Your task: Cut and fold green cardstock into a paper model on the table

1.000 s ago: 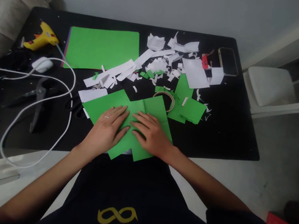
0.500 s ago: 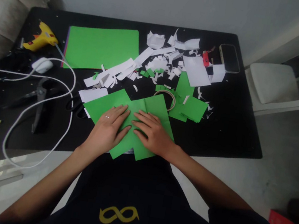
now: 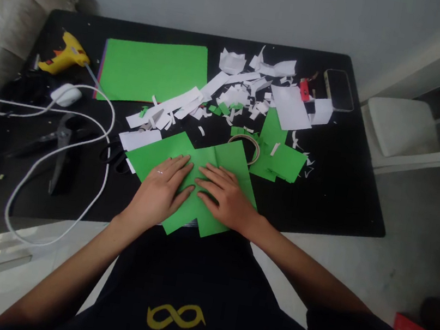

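Observation:
Green paper (image 3: 229,158), looking like two overlapping or folded pieces that meet in the middle, lies at the table's front edge. Flat on its left part rests my left hand (image 3: 164,187), fingers stretched out, a ring on one finger. My right hand (image 3: 226,196) lies flat on the right part, its fingers pointing toward the left hand. Neither hand grips anything. A roll of tape (image 3: 258,154) sits just behind the paper, partly covered by it. Black scissor handles (image 3: 121,164) show beside the paper's left edge.
On the black table (image 3: 322,202) are a green paper stack (image 3: 155,72), white paper scraps (image 3: 179,105), green offcuts (image 3: 286,161), a yellow glue gun (image 3: 66,55), a looping white cable (image 3: 33,170), large dark scissors (image 3: 62,150), a red lighter-like object (image 3: 304,89) and a phone (image 3: 339,89).
The view has shifted very slightly, so the table items appear a little to the right. Both hands stay flat on the green paper, almost unmoved.

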`<state>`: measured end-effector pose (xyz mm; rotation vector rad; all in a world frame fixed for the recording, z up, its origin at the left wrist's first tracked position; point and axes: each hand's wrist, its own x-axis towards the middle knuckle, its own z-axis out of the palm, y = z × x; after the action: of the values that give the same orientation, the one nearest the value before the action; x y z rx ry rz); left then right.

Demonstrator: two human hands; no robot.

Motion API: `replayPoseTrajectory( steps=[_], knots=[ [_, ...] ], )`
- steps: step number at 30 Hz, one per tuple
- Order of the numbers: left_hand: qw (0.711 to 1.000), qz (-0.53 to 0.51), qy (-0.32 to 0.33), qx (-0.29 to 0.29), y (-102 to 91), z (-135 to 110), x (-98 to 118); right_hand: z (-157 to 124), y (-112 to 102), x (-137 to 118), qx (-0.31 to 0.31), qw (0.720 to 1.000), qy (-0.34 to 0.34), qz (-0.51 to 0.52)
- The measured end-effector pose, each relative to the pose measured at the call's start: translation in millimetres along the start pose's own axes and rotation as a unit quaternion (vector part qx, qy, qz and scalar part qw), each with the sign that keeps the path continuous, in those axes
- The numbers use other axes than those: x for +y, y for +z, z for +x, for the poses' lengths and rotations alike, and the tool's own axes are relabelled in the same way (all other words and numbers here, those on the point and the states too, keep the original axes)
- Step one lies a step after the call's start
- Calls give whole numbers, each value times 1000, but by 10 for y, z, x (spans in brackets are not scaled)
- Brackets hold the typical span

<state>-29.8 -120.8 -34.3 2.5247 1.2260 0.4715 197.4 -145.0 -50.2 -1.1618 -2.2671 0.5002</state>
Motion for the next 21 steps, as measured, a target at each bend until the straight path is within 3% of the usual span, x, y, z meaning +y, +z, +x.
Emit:
replayPoseTrajectory(
  steps=[15, 21],
  knots=[
    [1000, 31, -1, -2, -6, 25, 93, 7, -22, -25, -10, 1000, 4, -2],
    [998, 66, 11, -7, -13, 47, 111, 146, -172, 87, -36, 999, 4, -5]
  ],
)
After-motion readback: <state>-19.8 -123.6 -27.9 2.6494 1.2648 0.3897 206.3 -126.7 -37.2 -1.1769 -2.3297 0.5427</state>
